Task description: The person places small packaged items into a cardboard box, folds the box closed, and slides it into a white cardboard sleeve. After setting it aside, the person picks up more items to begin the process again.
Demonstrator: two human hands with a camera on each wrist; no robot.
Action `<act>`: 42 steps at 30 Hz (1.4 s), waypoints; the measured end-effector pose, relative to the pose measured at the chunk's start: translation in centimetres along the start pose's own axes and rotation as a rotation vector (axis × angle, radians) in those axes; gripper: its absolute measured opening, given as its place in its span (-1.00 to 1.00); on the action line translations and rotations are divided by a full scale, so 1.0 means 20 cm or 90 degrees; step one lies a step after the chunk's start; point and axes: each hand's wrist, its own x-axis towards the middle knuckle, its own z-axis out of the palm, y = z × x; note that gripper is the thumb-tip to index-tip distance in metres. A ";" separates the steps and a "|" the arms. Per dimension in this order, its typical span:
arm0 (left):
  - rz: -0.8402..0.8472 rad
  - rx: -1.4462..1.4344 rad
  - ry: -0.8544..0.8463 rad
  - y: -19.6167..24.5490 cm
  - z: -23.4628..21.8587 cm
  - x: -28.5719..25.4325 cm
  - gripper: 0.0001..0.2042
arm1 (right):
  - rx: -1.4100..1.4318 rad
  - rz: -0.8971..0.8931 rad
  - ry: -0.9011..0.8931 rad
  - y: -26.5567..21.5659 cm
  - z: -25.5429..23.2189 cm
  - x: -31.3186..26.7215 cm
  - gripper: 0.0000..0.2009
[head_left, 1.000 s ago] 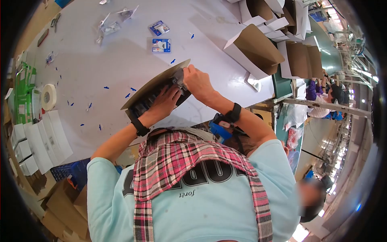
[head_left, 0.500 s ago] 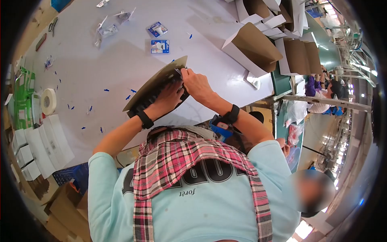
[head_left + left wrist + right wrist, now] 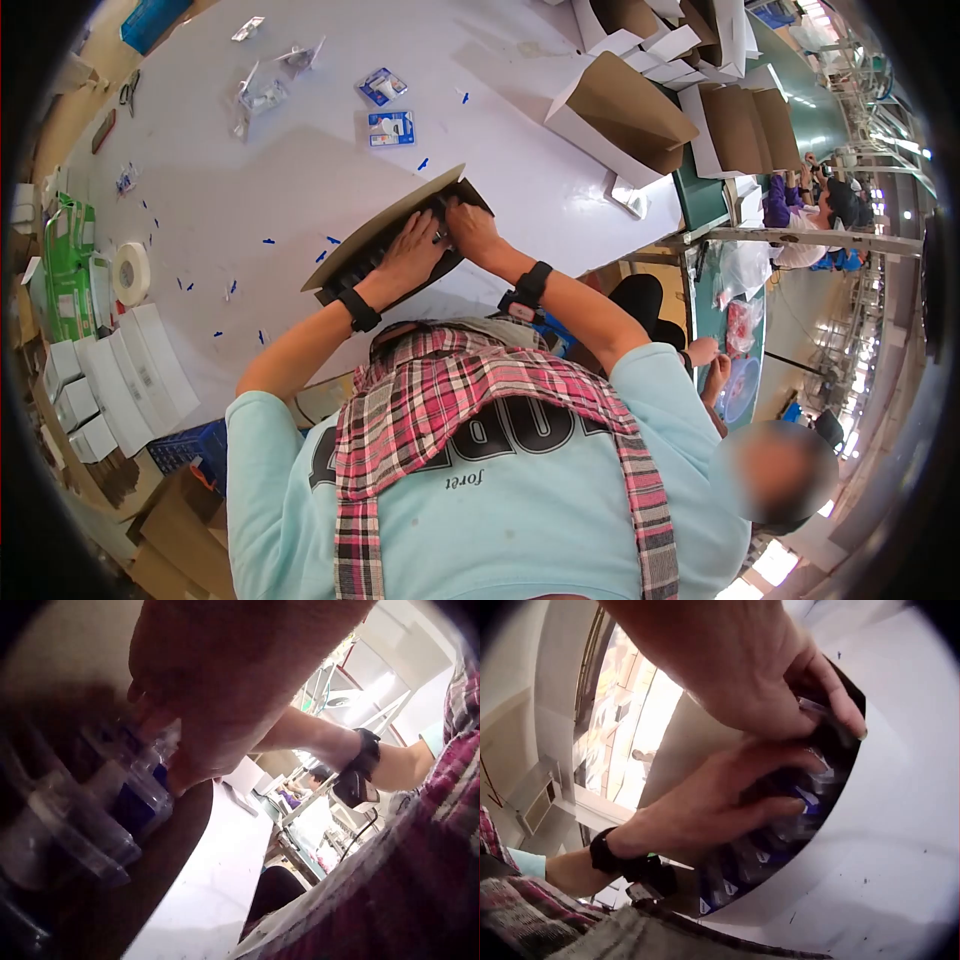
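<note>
— On the white table (image 3: 300,170), right at the near edge, see that open brown carton (image 3: 375,235)? It is tipped on its side with the mouth facing the person, and it is packed with a row of clear blister packs (image 3: 780,840), blue cards showing through the plastic.

— Yes. What are the hands doing?

— Left hand (image 3: 408,252) lies flat, fingers fairly straight, pressing on the row. Right hand (image 3: 470,225) is at the far end of the row, fingertips curled down over the last pack by the carton's corner; it looks like a light pinch, though I can't tell how firmly.

— So how would you do it neatly?

— I'd say keep the left palm spread across the packs so none spring out, and work the end one in edge first, not flat. The plastic is slippery and stiff; forced, it could buckle or ride up over its neighbour.

— And the flap?

— Raised above the hands. I'd leave it until the row sits level. Two loose packs (image 3: 390,128) lie further out on the table, well apart from the carton.
</note>
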 end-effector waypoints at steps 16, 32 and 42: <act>-0.036 -0.016 0.076 0.02 -0.05 0.01 -0.65 | 0.148 -0.231 0.005 0.14 0.09 -0.07 -0.86; -0.055 -0.095 0.005 0.05 -0.02 -0.06 -0.33 | 0.563 -0.111 -0.295 0.26 -0.84 0.29 -0.72; -0.024 -0.072 0.068 0.08 0.01 -0.06 -0.41 | -0.003 -0.462 -0.118 0.06 -0.28 1.12 -0.62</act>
